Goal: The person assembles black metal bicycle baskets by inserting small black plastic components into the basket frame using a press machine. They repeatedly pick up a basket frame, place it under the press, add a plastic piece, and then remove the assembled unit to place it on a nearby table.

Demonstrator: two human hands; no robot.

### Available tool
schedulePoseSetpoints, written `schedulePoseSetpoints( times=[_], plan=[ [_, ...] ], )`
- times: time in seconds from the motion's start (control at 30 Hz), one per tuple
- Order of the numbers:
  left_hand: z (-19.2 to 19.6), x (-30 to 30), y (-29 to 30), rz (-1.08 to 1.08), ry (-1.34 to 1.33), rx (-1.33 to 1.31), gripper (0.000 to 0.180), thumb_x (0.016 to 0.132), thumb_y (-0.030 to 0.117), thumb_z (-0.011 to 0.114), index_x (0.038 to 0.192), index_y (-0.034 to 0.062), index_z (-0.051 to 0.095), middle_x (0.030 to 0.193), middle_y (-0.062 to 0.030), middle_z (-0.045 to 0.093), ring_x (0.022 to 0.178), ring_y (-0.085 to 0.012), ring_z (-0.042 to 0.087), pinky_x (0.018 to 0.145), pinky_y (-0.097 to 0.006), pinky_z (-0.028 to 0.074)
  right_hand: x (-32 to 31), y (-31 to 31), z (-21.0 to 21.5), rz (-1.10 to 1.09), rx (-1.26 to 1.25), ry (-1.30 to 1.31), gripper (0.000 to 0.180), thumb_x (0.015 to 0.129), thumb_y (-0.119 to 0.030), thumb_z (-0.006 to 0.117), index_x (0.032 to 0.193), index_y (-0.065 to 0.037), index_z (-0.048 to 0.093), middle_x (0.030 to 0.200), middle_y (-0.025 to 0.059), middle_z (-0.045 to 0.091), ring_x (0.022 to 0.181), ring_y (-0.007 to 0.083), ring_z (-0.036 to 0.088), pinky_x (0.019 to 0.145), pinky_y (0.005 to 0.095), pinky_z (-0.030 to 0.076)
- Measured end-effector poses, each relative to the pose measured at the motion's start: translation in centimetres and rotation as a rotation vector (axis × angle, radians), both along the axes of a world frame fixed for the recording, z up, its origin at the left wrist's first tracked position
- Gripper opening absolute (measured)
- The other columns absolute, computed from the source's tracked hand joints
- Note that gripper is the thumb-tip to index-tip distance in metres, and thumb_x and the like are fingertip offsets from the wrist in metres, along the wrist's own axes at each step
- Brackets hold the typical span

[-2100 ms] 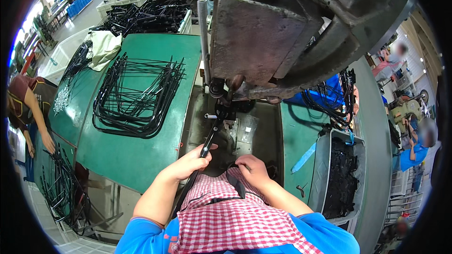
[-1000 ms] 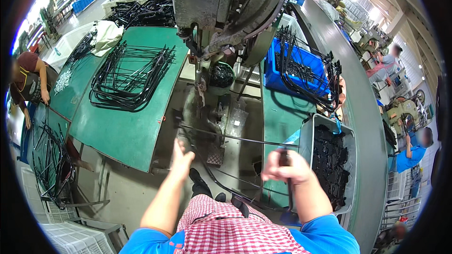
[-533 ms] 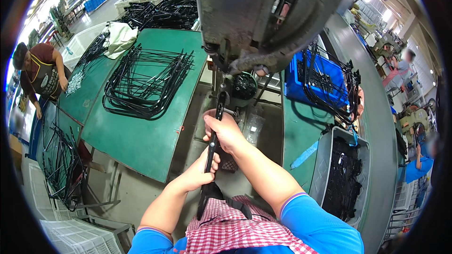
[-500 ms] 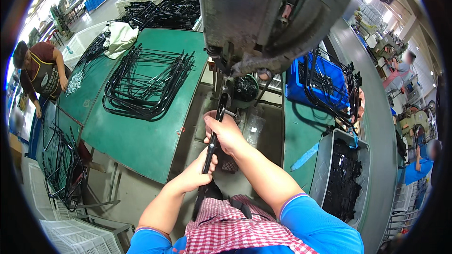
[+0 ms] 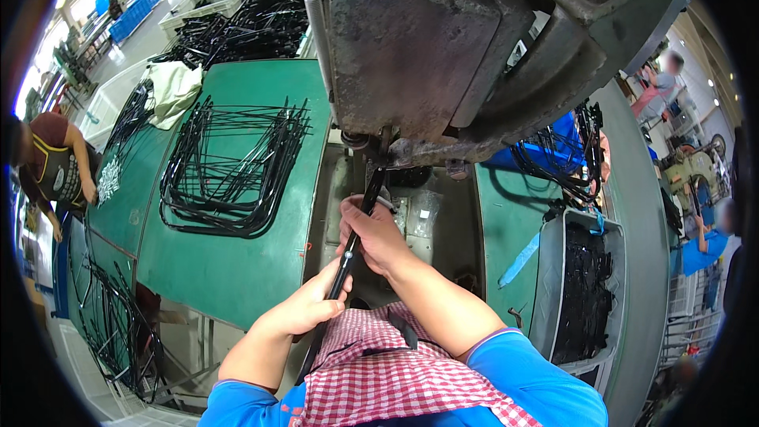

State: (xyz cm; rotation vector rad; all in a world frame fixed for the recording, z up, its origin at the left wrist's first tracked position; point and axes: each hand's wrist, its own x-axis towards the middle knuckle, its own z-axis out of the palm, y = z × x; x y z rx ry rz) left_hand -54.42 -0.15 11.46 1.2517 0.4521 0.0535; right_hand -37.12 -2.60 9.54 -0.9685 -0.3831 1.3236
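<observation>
Head view has a long, slim black metal bar (image 5: 339, 276) slanting from the red-and-white checked apron (image 5: 411, 383) up to the underside of the massive grey metal machine head (image 5: 415, 55); whether its tip touches is hidden. The right hand (image 5: 375, 237) has its fingers wrapped around the bar nearer the machine, and the left hand (image 5: 312, 300) has its fingers clasped on it just below. The step in hand seems to be lining up the bar's far end beneath the machine; the next move likely calls for a steady two-handed hold, fingertips clear
</observation>
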Motion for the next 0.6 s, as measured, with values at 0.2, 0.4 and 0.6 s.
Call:
schedulePoseSetpoints(
  times=[0.2, 0.4, 0.6],
  plan=[
    [-1.9, -1.3, 0.9, -0.009, -0.030, -0.125, 0.082, 0.072, 0.043, 0.068, 0.135, 0.0042, 0.033, 0.094, -0.0005, 0.045, 0.076, -0.0070, 0.042, 0.064, -0.018, 0.035, 6.3, -4.3, -3.3, 0.473, 0.062, -0.383, 0.030, 0.091, -0.034, 0.057, 0.104, -0.007, 0.060, 0.092, 0.0049, 0.065, 0.075, 0.0118, 0.060, 0.063, 0.0277, 0.050],
    [-2.3, -0.5, 1.2, -0.066, 0.021, -0.051, 0.085, 0.070, 0.029, 0.065, 0.141, 0.0031, 0.026, 0.098, -0.0004, 0.044, 0.082, -0.0095, 0.043, 0.067, -0.020, 0.038, 14.5, -0.1, -8.6, -0.257, -0.333, -1.498, 0.023, 0.086, -0.012, 0.059, 0.105, 0.001, 0.062, 0.098, 0.0106, 0.066, 0.090, 0.0220, 0.062, 0.078, 0.0337, 0.048],
    [-2.7, -1.0, 1.8, -0.067, -0.028, -0.003, 0.066, 0.070, 0.011, 0.056, 0.132, 0.0010, 0.034, 0.097, -0.0007, 0.042, 0.081, -0.0095, 0.043, 0.069, -0.023, 0.041, 17.0, 6.9, -12.3, -0.502, -0.246, -1.890, 0.024, 0.084, -0.007, 0.059, 0.106, 0.001, 0.061, 0.098, 0.0129, 0.064, 0.090, 0.0242, 0.060, 0.080, 0.0363, 0.047]
  ],
)
